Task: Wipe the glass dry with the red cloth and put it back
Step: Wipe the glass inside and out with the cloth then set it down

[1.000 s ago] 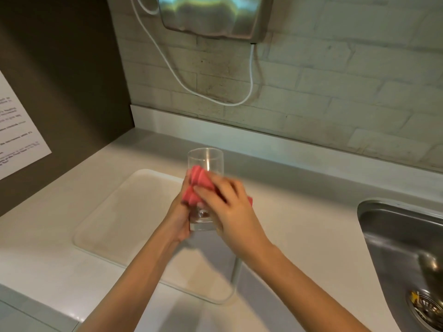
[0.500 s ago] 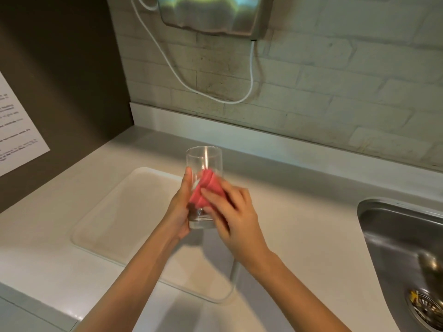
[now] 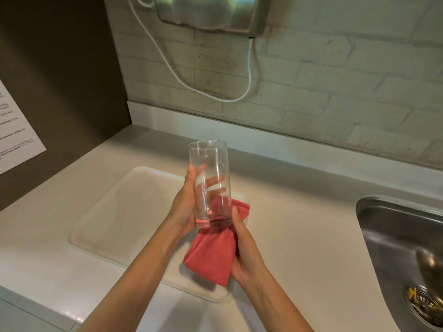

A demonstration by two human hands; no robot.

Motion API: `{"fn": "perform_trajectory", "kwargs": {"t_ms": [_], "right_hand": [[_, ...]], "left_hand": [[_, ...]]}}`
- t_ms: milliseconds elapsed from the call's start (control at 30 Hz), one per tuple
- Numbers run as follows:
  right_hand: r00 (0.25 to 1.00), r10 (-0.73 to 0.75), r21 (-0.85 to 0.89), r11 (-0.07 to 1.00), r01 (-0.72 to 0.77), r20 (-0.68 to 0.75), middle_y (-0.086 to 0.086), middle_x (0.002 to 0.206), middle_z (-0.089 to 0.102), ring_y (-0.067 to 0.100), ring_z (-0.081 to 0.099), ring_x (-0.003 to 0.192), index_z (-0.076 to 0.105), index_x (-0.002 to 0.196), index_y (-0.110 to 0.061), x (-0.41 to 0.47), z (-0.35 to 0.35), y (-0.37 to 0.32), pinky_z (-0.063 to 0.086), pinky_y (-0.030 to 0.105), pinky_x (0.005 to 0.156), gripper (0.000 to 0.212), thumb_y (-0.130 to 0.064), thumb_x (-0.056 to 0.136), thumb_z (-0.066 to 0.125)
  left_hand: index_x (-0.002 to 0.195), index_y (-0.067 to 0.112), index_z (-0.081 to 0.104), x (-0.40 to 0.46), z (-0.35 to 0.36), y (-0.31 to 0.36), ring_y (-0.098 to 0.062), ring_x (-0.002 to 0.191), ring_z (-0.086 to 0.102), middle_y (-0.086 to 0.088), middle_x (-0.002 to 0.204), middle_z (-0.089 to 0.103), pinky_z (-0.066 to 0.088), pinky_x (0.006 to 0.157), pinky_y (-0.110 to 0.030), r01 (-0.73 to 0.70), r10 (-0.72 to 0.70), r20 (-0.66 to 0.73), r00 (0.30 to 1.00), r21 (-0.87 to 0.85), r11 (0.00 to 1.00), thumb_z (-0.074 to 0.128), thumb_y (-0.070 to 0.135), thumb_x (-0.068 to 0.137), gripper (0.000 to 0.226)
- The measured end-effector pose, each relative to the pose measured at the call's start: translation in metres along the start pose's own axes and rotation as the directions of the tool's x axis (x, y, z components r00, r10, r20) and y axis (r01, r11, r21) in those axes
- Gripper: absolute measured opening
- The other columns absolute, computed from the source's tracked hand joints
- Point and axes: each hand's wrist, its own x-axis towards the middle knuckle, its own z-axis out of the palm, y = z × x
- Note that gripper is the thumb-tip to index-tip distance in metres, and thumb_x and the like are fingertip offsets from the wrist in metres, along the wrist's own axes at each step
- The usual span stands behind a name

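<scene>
Both hands meet above the white tray (image 3: 115, 212) — the left hand (image 3: 184, 204) wraps around the upright glass (image 3: 211, 185), fingers visible through it, while the right hand (image 3: 244, 250) clasps the red cloth (image 3: 211, 255) against the glass's base. Right of them sits the steel sink (image 3: 402, 248) — set into the pale counter (image 3: 299, 212).

Looks like a shared pantry or washroom-type kitchenette: pale countertop (image 3: 299, 212) with a stainless sink (image 3: 393, 238) set in on the right, painted brick wall (image 3: 335, 75) behind, a steel hand dryer (image 3: 211, 13) mounted above, printed notice (image 3: 14, 130) off left.
</scene>
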Motion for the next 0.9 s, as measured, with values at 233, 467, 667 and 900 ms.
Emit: {"fn": "perform_trajectory", "kwargs": {"t_ms": [233,467,667,900], "right_hand": [[0.992,-0.125,-0.088,0.989,0.122,-0.026,0.022,0.123,0.059,0.034,0.058,0.108,0.055,0.126,-0.007,-0.002,0.001,-0.004,0.042,0.048,0.101,0.063,-0.037,0.073,0.074],[0.936,-0.352,-0.46,0.827,0.323,0.023,0.008,0.102,0.072,0.025,0.067,0.093,0.065,0.113,-0.019,-0.011,0.013,-0.009,0.054,0.037,0.082,0.033,-0.035,0.085,0.056],[0.935,-0.308,-0.745,0.578,0.332,0.177,0.009,0.094,0.065,0.019,0.063,0.084,0.063,0.111,-0.032,-0.021,0.025,-0.013,0.05,0.028,0.074,0.037,-0.05,0.093,0.038],[0.705,-0.468,-0.823,-0.094,0.56,0.533,-0.004,0.137,0.046,0.011,0.042,0.119,0.036,0.133,-0.033,-0.022,0.02,-0.001,0.028,0.01,0.099,0.037,-0.03,0.096,0.039]], "left_hand": [[0.116,0.019,0.036,-0.005,0.005,0.003,-0.006,0.096,0.057,0.004,0.109,0.057,0.049,0.088,-0.03,-0.048,0.072,-0.071,0.995,0.297,0.954,0.043,0.074,0.071,0.071],[0.137,0.024,0.033,-0.016,0.008,0.009,-0.019,0.104,0.061,-0.002,0.123,0.057,0.054,0.087,-0.044,-0.008,0.07,-0.196,0.978,0.3,0.954,0.047,0.069,0.072,0.081],[0.116,0.029,0.049,-0.004,-0.004,0.014,-0.03,0.091,0.069,-0.01,0.11,0.067,0.059,0.066,-0.044,0.005,-0.012,-0.286,0.958,-0.025,1.0,0.048,0.067,0.08,0.052],[0.123,0.024,0.054,-0.001,-0.006,0.013,-0.023,0.081,0.069,-0.01,0.107,0.066,0.056,0.061,-0.033,0.057,-0.118,-0.178,0.977,-0.316,0.947,0.041,0.068,0.083,0.06]]}}
